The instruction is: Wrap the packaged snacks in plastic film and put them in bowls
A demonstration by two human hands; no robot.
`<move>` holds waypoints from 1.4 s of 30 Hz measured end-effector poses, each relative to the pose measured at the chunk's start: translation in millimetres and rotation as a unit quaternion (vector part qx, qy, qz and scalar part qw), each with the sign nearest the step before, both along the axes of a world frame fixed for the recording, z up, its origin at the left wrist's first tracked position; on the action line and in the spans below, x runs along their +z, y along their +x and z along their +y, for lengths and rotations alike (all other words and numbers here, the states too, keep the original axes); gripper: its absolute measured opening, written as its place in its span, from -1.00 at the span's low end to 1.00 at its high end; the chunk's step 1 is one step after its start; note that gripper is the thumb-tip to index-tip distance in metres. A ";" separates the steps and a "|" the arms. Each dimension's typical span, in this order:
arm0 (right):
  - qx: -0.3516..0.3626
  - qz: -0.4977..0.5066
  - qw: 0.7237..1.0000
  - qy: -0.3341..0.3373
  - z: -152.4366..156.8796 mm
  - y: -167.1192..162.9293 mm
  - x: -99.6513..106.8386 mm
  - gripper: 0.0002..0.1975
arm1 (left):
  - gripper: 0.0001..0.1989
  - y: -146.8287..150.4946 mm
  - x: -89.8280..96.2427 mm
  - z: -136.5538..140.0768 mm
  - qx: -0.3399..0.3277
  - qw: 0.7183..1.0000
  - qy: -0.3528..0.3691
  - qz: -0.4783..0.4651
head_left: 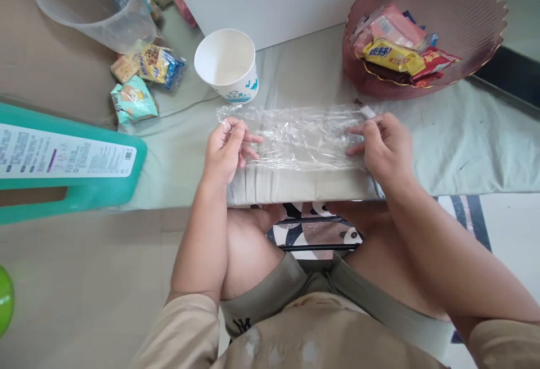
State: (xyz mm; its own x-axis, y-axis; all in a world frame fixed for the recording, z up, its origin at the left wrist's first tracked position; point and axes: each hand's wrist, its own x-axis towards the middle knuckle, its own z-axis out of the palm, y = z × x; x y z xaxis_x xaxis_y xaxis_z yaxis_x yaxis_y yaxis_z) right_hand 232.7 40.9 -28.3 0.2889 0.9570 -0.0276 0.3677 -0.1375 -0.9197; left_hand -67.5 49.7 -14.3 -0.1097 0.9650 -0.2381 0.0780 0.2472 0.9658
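A clear, crinkled plastic film stretches between my two hands, low over the cloth-covered table. Its left end is pinched between the thumb and finger of my left hand. My right hand grips the opposite end the same way, its other fingers behind or under the film. I cannot tell whether the film is a bag or a single sheet. Just beyond my left hand stands a white paper cup with teal prints, upright. A small grey-and-white piece shows beside my right fingertips.
A pink ribbed bowl with wrapped snacks is at back right. Left of the cup are several snack packets and a clear plastic tub. A large teal bottle lies at the left edge. A dark flat object is far right.
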 end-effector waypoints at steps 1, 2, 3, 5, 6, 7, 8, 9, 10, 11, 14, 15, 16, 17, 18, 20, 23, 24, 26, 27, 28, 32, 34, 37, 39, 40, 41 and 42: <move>-0.003 -0.005 1.000 -0.002 -0.6 0.6 -0.5 -0.70 | -0.61 1.8 -1.0 1.6 0.014 1.000 0.003 0.005; -0.006 -0.013 1.000 -0.006 -1.2 1.1 -0.7 -0.73 | -0.63 2.9 -1.5 2.7 0.025 1.000 0.009 0.011; -0.010 -0.022 1.000 -0.013 -1.9 1.4 -0.3 -0.78 | -0.66 3.3 -1.5 3.5 0.030 0.999 0.015 0.015; -0.012 -0.047 0.998 -0.031 -3.3 1.6 2.3 -0.83 | -0.72 2.2 -0.4 3.4 0.019 0.999 0.023 0.018; -0.009 -0.060 0.997 -0.040 -3.7 1.5 4.4 -0.80 | -0.74 1.1 0.3 2.9 0.003 0.999 0.025 0.021; -0.005 -0.073 0.996 -0.045 -4.0 1.3 6.9 -0.76 | -0.76 -0.1 0.7 2.2 -0.012 0.999 0.026 0.029; -0.002 -0.089 0.995 -0.047 -4.0 1.2 9.5 -0.73 | -0.78 -1.1 0.7 1.6 -0.022 0.999 0.026 0.040; 0.001 -0.105 0.993 -0.048 -3.8 1.2 11.8 -0.70 | -0.79 -1.8 0.2 1.2 -0.023 0.998 0.027 0.054; 0.004 -0.123 0.991 -0.047 -3.4 1.4 13.6 -0.67 | -0.79 -2.2 -0.8 1.2 -0.014 0.997 0.029 0.069; 0.006 -0.140 0.989 -0.044 -2.9 1.9 14.7 -0.65 | -0.79 -2.2 -2.1 1.5 0.002 0.996 0.031 0.087; -0.001 -0.186 0.982 -0.019 -2.2 5.2 12.4 -0.60 | -0.81 -1.1 -6.8 3.9 0.041 0.986 0.039 0.159; -0.006 -0.197 0.980 -0.006 -2.5 6.8 10.0 -0.58 | -0.82 -0.5 -7.9 4.9 0.041 0.980 0.043 0.188; -0.009 -0.207 0.978 0.008 -3.0 8.6 7.1 -0.56 | -0.83 0.1 -8.8 6.0 0.039 0.974 0.046 0.218; -0.007 -0.216 0.976 0.025 -3.7 10.5 4.1 -0.54 | -0.84 0.7 -9.4 7.1 0.035 0.968 0.048 0.245; -0.002 -0.226 0.973 0.047 -4.6 12.1 1.4 -0.51 | -0.85 1.2 -9.9 8.4 0.032 0.961 0.051 0.271; 0.010 -0.259 0.960 0.103 -6.6 14.5 -1.5 -0.44 | -0.82 1.6 -10.9 11.6 0.033 0.945 0.058 0.319; 0.001 -0.335 0.922 0.193 -9.6 13.9 2.4 -0.39 | -0.69 1.3 -12.0 14.9 0.060 0.918 0.084 0.383; -0.003 -0.353 0.909 0.219 -10.8 12.3 5.0 -0.42 | -0.63 2.0 -11.6 14.3 0.081 0.906 0.105 0.401; 0.014 -0.359 0.893 0.271 -13.4 7.1 9.7 -0.53 | -0.53 7.7 -9.0 8.8 0.117 0.878 0.175 0.430; 0.047 -0.351 0.891 0.286 -15.0 3.5 10.9 -0.59 | -0.55 13.4 -6.8 4.1 0.112 0.865 0.219 0.438; 0.096 -0.340 0.889 0.290 -16.5 -0.6 10.9 -0.64 | -0.60 20.9 -4.3 -1.6 0.085 0.854 0.263 0.440; 0.278 -0.335 0.880 0.187 -20.4 -16.7 2.6 -0.61 | -0.74 57.7 3.0 -20.6 -0.178 0.819 0.342 0.425; 0.295 -0.360 0.877 0.121 -20.1 -20.6 -2.1 -0.51 | -0.65 68.2 3.0 -21.0 -0.242 0.808 0.310 0.439; 0.288 -0.393 0.871 0.058 -18.6 -21.0 -4.0 -0.44 | -0.59 67.0 0.5 -11.5 -0.252 0.813 0.232 0.471; 0.282 -0.403 0.870 0.041 -18.7 -20.1 -2.2 -0.41 | -0.57 60.2 -1.3 -3.7 -0.241 0.822 0.186 0.481; 0.281 -0.405 0.869 0.041 -19.2 -19.8 -0.9 -0.38 | -0.56 56.8 -2.0 -0.5 -0.236 0.826 0.170 0.482; 0.281 -0.404 0.869 0.047 -20.0 -19.5 0.4 -0.35 | -0.54 53.8 -2.5 2.0 -0.232 0.830 0.157 0.483; 0.282 -0.403 0.869 0.056 -20.9 -19.3 1.5 -0.33 | -0.53 51.4 -2.7 3.6 -0.230 0.832 0.149 0.482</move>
